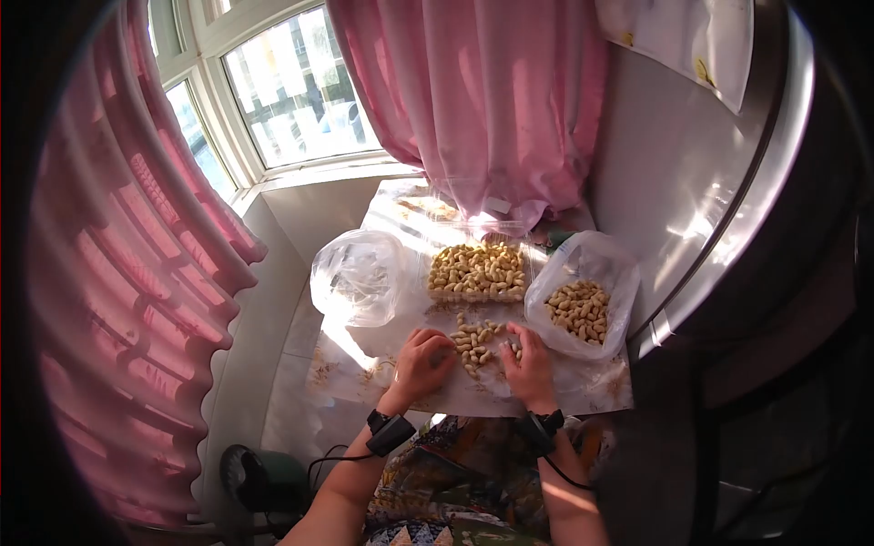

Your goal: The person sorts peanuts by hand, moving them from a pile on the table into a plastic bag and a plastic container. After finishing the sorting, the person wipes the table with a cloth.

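Note:
A small loose pile of unshelled peanuts [472,342] lies on the table between my two hands. My left hand [423,364] rests at the left of this pile with its fingers curled in; whatever is inside them is hidden. On the pile's right side, my right hand [530,369] has its thumb and fingers closed around a peanut [516,347]. Behind the pile stands a clear plastic box [475,298] full of peanuts. To the right, an open white plastic bag [607,257] holds more peanuts [578,311].
A puffy white plastic bag [360,278] stands at the left of the table [583,393], its contents not clear. Bits of debris are scattered on the tabletop. Pink curtains [473,91] hang behind and left by the window [300,86]. A dark appliance [264,478] is lower left.

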Available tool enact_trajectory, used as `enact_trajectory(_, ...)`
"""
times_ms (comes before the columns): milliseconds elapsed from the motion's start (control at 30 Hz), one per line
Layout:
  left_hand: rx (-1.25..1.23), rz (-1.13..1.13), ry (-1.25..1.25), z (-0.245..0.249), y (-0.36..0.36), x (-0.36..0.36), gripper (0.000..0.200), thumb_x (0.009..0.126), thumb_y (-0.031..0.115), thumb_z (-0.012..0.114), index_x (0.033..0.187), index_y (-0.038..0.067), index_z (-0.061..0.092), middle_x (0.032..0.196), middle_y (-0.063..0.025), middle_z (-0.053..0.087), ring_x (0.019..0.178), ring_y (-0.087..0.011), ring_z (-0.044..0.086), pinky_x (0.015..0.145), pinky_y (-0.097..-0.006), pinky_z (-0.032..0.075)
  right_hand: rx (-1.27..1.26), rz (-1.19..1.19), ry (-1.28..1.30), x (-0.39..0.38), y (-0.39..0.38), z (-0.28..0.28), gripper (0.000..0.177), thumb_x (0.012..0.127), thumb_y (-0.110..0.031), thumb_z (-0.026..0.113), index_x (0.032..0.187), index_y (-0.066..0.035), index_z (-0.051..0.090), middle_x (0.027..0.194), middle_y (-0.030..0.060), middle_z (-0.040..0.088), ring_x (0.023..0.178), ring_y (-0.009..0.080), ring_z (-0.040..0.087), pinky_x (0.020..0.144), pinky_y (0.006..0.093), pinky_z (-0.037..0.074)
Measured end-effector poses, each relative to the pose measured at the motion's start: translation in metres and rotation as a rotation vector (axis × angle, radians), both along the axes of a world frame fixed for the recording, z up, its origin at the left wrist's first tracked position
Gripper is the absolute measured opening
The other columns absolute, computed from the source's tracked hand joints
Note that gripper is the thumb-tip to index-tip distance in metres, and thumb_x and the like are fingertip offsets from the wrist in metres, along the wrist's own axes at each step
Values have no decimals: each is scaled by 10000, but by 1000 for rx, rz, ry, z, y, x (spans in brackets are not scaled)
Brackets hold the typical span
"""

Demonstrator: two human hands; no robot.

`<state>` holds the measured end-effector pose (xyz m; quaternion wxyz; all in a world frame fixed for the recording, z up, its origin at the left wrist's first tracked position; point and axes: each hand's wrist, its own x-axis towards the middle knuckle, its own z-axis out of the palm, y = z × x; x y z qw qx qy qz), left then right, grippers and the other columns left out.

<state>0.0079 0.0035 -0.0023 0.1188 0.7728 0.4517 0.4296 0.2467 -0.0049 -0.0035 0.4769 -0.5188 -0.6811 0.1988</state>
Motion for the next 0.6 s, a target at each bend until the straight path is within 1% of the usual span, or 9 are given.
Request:
enact_trajectory(100,2,9,14,0,0,0,184,788,111,809,957,84,741,1024,-79,703,991,-323,664,870,-420,557,141,-9,80,0,-8,6,331,957,-151,723,1259,-28,664,1217,163,694,1142,347,663,992,427,529)
enact_trajectory(200,38,15,52,-2,8,-1,188,781,125,823,948,85,744,1007,-76,699,978,-317,664,863,-419,557,291,163,122,-4,-43,27,234,906,-88,758,1132,-53,711,1116,127,695,1046,312,664,889,408,550)
enact_trajectory(233,26,20,45,-2,6,0,193,782,125,833,954,88,753,1012,-75,707,981,-305,665,861,-411,551,300,247,137,-7,-62,26,207,892,-76,772,1092,-59,722,1089,122,695,1014,302,668,854,401,554)
enact_trajectory(333,-8,33,45,-1,0,-1,194,786,128,841,960,91,763,1017,-72,714,986,-292,666,864,-403,544,123,425,134,-14,-109,-6,249,865,-108,801,1098,-77,720,1101,119,688,1052,305,655,911,425,535)
enact_trajectory(400,-14,42,40,-2,0,-2,191,789,131,838,961,92,763,1018,-71,714,988,-291,666,868,-404,543,65,292,-97,-11,-125,-40,321,816,-171,839,1100,-79,721,1132,131,682,1113,340,632,992,468,493)
enact_trajectory(433,-11,28,36,-3,1,-2,187,794,134,834,962,93,763,1017,-70,713,990,-292,665,872,-406,543,72,301,-101,-9,-132,-56,321,816,-171,839,1100,-79,721,1132,131,682,1113,340,632,992,468,493)
enact_trajectory(500,-4,22,26,-3,1,-3,184,798,137,830,964,94,763,1016,-69,712,992,-292,664,877,-408,544,-85,-16,-197,-6,-144,-89,364,779,-222,854,1081,-73,713,1156,145,675,1167,387,605,1054,508,448)
enact_trajectory(533,-11,27,25,-2,0,-2,179,801,137,826,962,92,763,1014,-70,710,996,-294,664,879,-409,544,-88,-87,-257,-7,-149,-100,312,795,-230,830,1027,-62,707,1130,175,667,1132,427,605,1025,533,466)
enact_trajectory(600,-20,34,15,-3,-1,0,174,804,137,823,961,90,762,1011,-71,709,1000,-295,664,882,-410,545,-201,11,-250,-1,-153,-153,277,812,-231,814,1001,-58,707,1113,189,664,1109,427,607,1006,537,476)
